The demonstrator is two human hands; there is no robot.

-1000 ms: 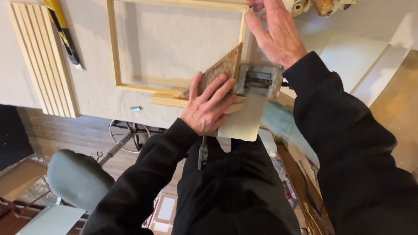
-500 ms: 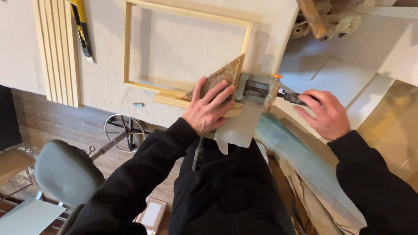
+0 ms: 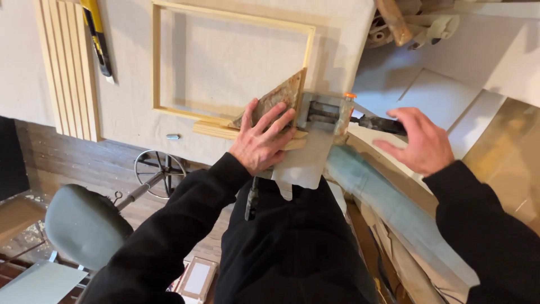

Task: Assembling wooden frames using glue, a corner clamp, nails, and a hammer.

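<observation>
Pressing – left hand (image 3: 261,141) flat on triangular block (image 3: 278,98) | right hand (image 3: 419,141) open, beside clamp handle (image 3: 382,124)

Triangle block (image 3: 275,101) in frame (image 3: 230,65) corner, clamp (image 3: 332,115) right, slats (image 3: 67,62) far left

A cloth-covered table (image 3: 129,112) carries a wooden frame (image 3: 157,62) and wood strips (image 3: 67,62).

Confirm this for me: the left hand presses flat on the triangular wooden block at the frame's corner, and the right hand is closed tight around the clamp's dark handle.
Not quite. In the head view the right hand is open, fingers spread, at the clamp's dark handle but not closed around it. The rest stands: the left hand presses flat on the triangular wooden block at the corner of the wooden frame.
</observation>
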